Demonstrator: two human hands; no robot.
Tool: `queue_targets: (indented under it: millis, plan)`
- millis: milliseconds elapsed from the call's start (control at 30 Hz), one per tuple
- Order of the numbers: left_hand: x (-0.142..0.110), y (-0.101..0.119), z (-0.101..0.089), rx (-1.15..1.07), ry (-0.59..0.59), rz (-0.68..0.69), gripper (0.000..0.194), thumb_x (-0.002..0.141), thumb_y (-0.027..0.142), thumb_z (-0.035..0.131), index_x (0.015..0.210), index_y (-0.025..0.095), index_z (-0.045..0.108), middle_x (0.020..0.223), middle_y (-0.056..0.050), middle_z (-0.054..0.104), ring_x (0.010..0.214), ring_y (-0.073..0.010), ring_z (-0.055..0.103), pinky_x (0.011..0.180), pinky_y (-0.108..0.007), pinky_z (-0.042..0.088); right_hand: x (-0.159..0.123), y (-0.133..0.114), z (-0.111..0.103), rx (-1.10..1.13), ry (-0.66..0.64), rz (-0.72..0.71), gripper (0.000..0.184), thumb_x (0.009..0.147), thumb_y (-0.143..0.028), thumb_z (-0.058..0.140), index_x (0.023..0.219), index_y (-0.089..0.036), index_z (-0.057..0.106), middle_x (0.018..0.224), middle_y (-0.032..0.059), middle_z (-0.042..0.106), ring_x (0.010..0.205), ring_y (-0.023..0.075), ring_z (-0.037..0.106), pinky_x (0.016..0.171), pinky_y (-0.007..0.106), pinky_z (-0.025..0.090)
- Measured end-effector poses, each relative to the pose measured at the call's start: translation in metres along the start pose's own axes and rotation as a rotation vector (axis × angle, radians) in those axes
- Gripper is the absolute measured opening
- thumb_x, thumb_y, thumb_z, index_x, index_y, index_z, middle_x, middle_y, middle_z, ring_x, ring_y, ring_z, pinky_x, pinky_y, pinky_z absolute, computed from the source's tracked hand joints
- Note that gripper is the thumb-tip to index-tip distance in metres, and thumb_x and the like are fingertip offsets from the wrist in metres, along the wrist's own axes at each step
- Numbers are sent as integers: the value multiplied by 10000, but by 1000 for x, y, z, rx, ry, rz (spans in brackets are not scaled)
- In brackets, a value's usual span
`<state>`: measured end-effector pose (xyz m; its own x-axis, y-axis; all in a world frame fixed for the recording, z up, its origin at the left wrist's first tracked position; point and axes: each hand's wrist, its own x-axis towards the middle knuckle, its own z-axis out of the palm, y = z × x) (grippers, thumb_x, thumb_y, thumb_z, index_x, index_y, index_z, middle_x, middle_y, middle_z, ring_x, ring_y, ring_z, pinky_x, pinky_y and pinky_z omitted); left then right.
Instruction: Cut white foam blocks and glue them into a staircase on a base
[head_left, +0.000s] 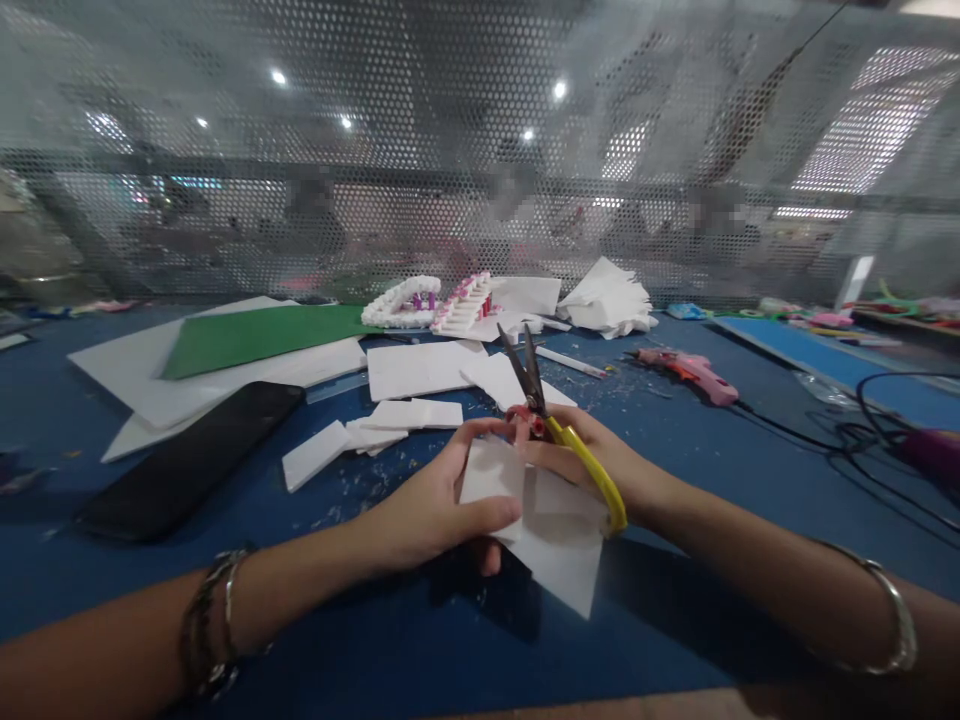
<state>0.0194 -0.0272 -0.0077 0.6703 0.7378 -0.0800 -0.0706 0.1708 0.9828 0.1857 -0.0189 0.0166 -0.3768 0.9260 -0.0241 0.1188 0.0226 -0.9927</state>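
Left hand (424, 510): pinching white card (487, 475) | right hand (619, 470): gripping yellow-handled scissors (583, 458) | card location: between hands, above desk (375, 640) | handling: likely light, stiffish, creasable; best held by edges

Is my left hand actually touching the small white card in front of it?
Touching. The head view shows the left hand with its thumb laid across the face of the small white card, no gap between them.

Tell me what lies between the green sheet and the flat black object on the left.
White sheets, overlapping, lie between the green sheet and the flat black object, as the head view shows.
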Motion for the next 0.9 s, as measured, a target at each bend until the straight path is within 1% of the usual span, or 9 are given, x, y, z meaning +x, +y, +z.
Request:
queue_targets:
  millis: [33,100,167,233,300,433,600,767,900]
  plan:
    - [-1,0,0,7,8,7,588,639,299,636,1080,229,254,735,39,550,393,-50,521,394,-161,433,0,0,0,1,7,-2,319,537,-308,714,622,-176,437,580,-61,448,508,54,408,462,190,339]
    - [-1,0,1,63,76,46,520,641,285,621,1030,219,283,761,36,526,386,-38,497,357,-150,417,0,1,1,-12,27,-17,313,537,-311,705,610,-181,431,582,-59,438,519,59,394,481,201,341]
    - [-1,-1,2,148,158,96,438,665,277,593,991,211,308,774,38,503,364,-18,455,314,-132,386,0,1,1,-36,43,-29,296,553,-314,685,596,-186,422,581,-56,429,533,66,389,501,211,346]
    - [-1,-1,3,213,198,119,371,696,276,565,965,201,322,764,41,489,342,-1,419,290,-114,354,1,1,2,-66,62,-35,281,568,-322,664,586,-191,416,576,-54,421,541,75,394,514,221,355]
    - [-1,-1,3,229,205,110,339,721,285,544,960,197,321,757,43,489,329,4,411,288,-110,352,2,2,3,-83,82,-34,274,562,-324,659,588,-194,420,574,-51,426,541,81,406,517,229,366]
    - [1,-5,2,204,201,51,323,752,307,526,961,202,303,766,32,509,344,-22,467,308,-127,390,4,5,5,-68,119,-7,243,551,-299,654,620,-189,448,585,-42,463,539,87,440,507,231,385]
    - [5,-11,0,145,196,47,309,781,347,504,967,198,306,768,9,541,352,-51,506,323,-158,425,2,6,5,-44,137,69,189,572,-229,619,632,-179,447,553,-54,459,460,55,421,428,196,347]
    - [3,-6,4,110,234,-27,273,795,295,482,988,191,319,596,38,539,372,-96,538,352,-177,447,1,4,4,14,83,140,268,517,-232,673,662,-174,455,554,-65,486,443,49,447,415,187,371]
    - [2,-2,6,135,247,-39,207,800,235,435,971,200,324,561,46,546,372,-97,534,348,-161,418,2,4,3,1,39,152,273,520,-236,695,690,-165,493,578,-57,525,484,63,495,462,195,410]
